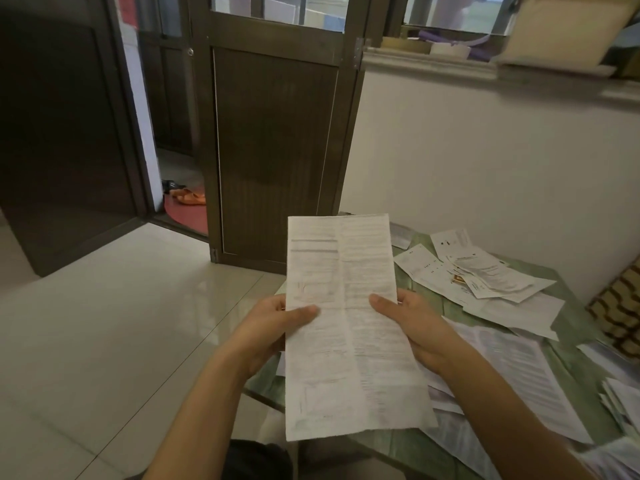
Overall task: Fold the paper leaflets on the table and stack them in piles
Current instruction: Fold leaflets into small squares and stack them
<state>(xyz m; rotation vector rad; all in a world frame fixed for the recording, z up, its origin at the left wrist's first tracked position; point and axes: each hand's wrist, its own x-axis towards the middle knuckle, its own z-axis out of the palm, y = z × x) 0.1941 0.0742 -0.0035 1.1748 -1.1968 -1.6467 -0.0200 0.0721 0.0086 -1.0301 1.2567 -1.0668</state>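
Apparently squaring it up for a fold, a person holds one long leaflet [349,327] upright at the centre of the frame, clear of the table. The left hand [273,327] and right hand [415,323] each pinch a long edge, thumbs in front, either side of its lengthwise crease. Loose leaflets [485,275] lie scattered across the green table [568,327] at right, awaiting their turn.

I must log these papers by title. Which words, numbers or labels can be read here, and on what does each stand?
Leaflet held up: lines of print, too blurred to read.
Loose papers on the table: print too small and blurred to read.
No other text shows.
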